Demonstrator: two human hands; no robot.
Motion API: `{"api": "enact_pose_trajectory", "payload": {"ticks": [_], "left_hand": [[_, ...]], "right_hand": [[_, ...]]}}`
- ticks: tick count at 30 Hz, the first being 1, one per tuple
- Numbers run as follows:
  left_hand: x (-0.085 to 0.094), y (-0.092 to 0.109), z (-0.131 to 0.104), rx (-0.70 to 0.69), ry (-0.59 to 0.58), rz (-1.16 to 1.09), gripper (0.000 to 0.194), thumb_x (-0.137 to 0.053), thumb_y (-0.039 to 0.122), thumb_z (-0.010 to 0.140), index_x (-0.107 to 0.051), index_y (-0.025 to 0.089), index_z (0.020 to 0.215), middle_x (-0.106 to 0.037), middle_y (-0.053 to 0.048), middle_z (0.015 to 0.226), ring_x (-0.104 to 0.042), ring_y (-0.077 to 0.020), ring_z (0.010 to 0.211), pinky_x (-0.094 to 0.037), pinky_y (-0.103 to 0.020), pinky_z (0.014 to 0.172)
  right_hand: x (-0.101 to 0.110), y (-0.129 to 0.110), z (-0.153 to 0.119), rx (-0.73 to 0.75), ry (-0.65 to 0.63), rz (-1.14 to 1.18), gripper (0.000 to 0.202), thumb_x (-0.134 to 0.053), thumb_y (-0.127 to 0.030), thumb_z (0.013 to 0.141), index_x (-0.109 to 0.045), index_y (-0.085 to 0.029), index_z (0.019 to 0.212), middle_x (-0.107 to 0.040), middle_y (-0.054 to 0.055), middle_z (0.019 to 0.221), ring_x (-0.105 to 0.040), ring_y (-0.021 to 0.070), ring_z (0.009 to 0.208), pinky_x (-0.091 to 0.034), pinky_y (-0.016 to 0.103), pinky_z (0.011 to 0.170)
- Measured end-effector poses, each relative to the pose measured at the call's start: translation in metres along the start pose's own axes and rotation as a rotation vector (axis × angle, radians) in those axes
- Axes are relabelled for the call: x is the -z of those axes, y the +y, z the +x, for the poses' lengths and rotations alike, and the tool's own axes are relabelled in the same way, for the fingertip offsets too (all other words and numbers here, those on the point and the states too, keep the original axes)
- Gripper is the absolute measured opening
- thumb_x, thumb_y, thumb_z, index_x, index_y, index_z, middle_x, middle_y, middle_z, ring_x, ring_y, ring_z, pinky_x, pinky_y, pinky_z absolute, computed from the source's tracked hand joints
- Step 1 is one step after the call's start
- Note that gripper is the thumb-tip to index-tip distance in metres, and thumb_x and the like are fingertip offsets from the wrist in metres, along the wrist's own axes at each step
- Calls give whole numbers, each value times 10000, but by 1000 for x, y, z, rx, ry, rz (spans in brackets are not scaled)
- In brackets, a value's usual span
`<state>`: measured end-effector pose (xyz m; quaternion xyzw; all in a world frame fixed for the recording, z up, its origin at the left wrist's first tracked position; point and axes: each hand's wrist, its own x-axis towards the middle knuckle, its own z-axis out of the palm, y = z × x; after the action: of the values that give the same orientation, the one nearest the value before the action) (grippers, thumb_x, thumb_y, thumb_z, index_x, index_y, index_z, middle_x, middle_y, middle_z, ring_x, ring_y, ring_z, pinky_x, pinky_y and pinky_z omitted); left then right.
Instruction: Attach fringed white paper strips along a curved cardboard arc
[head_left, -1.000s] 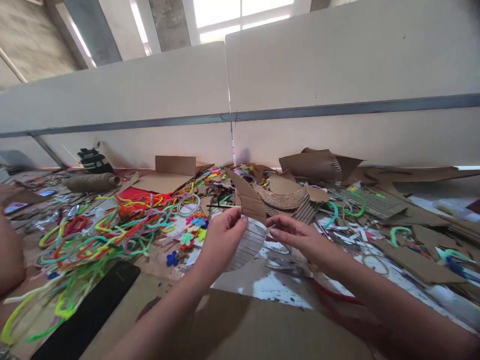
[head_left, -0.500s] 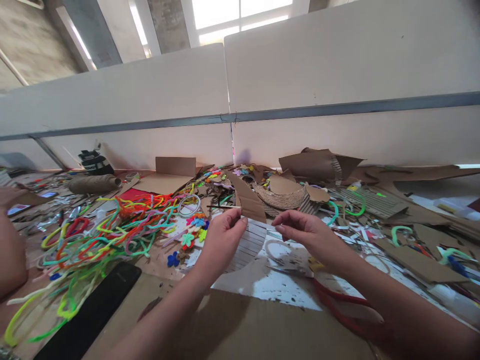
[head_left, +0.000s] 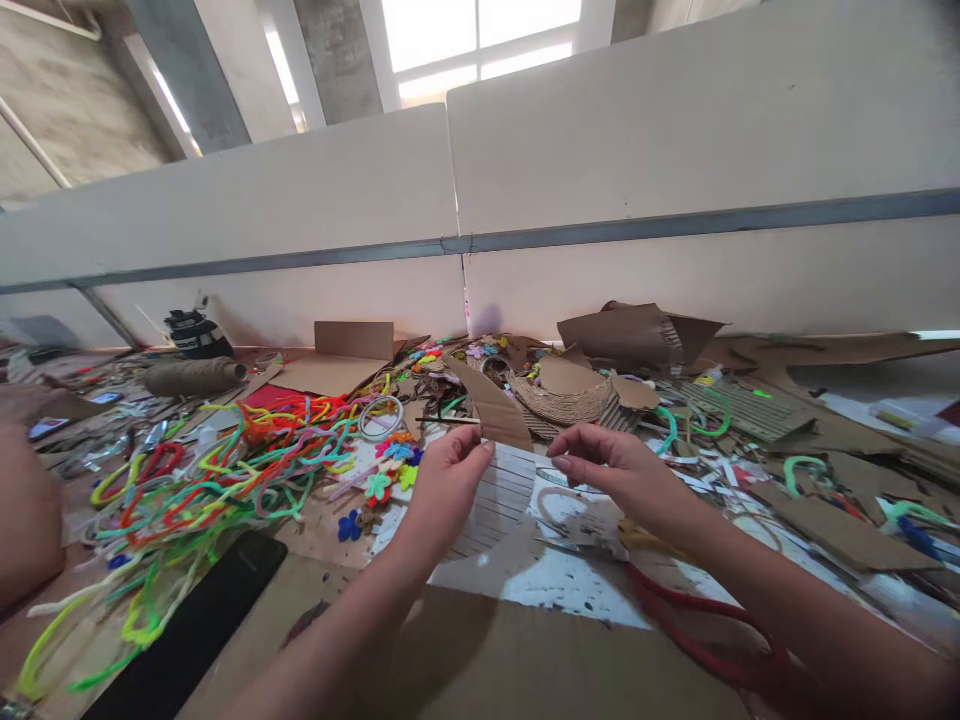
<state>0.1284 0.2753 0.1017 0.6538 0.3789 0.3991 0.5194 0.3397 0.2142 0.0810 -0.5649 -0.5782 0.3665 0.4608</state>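
Left hand (head_left: pixel 448 478) pinches the lined paper (head_left: pixel 501 502); right hand (head_left: pixel 609 468) is just beside it.
Left of the lined paper lie pipe cleaners (head_left: pixel 225 465), then, nearer it, felt flowers (head_left: pixel 379 487); left thumb and fingers grip its top edge; behind it is curved cardboard (head_left: pixel 496 405); just right, the right fingers bend with tips close, whether pinching anything I cannot tell; farther right, red-handled scissors (head_left: pixel 646 585).

Scissors (head_left: pixel 643 582) are lying right of the held sheet (head_left: pixel 501 500), lower centre-right.
Pipe cleaners (head_left: pixel 225 465) are sprawling centre left, a spool (head_left: pixel 193 377) lying behind them.
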Motion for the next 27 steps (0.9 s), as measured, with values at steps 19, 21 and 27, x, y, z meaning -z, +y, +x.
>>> {"api": "enact_pose_trajectory", "payload": {"ticks": [19,21,27], "left_hand": [[-4,1,0,-12,21,-33,131,-619,266,790,-626,200,677,-611,22,664,-557,-164,673,-433,-263,664],[-4,0,0,-6,35,-11,138,-621,272,792,-621,199,675,-611,19,671,-553,-163,673,-426,-264,660],[-4,-5,1,6,24,18,137,-605,297,805,-644,194,722,-629,7,714,-550,-163,686,-412,-267,653]], "right_hand": [[1,-5,-5,-26,38,-84,288,-661,-485,832,-683,-203,884,-658,22,787,-566,188,720,-439,318,665],[2,-4,-5,-16,46,-75,289,-674,-486,830,-687,-202,879,-661,19,784,-570,186,718,-437,316,665],[2,1,-5,-3,58,-64,295,-715,-508,824,-706,-218,874,-667,8,754,-569,186,691,-431,316,644]]}}
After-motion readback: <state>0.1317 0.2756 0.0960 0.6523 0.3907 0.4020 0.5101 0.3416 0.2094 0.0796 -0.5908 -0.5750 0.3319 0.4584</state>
